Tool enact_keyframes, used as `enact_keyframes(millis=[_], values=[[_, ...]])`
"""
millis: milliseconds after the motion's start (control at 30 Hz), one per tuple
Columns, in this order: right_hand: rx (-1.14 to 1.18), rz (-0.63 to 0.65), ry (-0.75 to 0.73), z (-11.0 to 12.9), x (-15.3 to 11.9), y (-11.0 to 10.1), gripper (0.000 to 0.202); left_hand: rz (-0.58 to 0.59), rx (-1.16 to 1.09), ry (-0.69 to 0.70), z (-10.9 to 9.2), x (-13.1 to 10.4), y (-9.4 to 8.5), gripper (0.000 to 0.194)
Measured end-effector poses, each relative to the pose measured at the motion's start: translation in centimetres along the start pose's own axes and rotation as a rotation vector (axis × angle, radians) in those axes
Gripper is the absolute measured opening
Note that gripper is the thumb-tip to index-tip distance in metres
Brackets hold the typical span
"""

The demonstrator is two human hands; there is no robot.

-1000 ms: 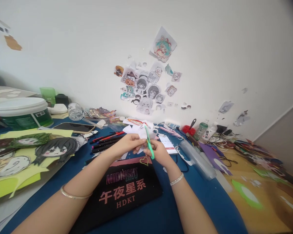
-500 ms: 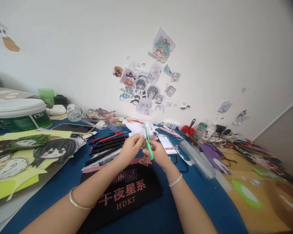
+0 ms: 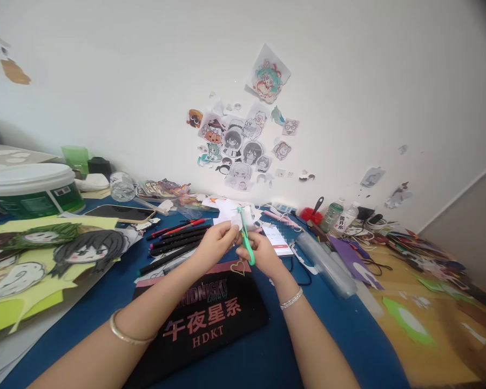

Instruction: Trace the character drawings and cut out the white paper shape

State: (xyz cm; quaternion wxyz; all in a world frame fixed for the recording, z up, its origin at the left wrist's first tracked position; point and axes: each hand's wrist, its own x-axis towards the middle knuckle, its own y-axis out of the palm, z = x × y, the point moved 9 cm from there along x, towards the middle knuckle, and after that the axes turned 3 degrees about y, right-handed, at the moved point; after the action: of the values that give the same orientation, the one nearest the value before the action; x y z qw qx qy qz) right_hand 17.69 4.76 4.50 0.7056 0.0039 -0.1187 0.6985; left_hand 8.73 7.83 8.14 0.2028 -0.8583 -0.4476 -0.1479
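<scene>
My right hand [image 3: 259,251] is closed round the handles of green scissors [image 3: 247,246], whose blades point up and away from me. Beside it, my left hand [image 3: 221,243] pinches a small piece of white paper [image 3: 236,218] close to the blades. How far the blades are apart is too small to tell. Both hands are above the far edge of a black pouch [image 3: 210,319] with pink lettering. More white paper [image 3: 222,208] lies behind the hands. Several black markers [image 3: 180,237] lie to the left of my left hand.
A phone [image 3: 121,213] and a white-lidded tub [image 3: 28,183] are at the left, near yellow sheets with drawn heads [image 3: 91,246]. To the right are a lit phone [image 3: 276,237], a clear plastic roll [image 3: 328,265], bottles [image 3: 332,213] and a purple sheet [image 3: 354,259].
My left hand and the white paper have shifted slightly by the scissors. The scissors' blades have tilted a little to the left; both hands keep their grip.
</scene>
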Motion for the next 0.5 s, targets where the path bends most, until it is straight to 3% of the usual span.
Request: enact_keyframes(millis=[267,500], values=[[-0.005,-0.008,0.017,-0.1,0.0,0.0,0.036,-0.082,-0.01,0.024,0.0,0.0,-0.7,0.032],[0.0,0.007,0.026,-0.5,0.0,0.1,0.036,-0.081,0.066,0.03,0.3,0.2,-1.1,0.031]])
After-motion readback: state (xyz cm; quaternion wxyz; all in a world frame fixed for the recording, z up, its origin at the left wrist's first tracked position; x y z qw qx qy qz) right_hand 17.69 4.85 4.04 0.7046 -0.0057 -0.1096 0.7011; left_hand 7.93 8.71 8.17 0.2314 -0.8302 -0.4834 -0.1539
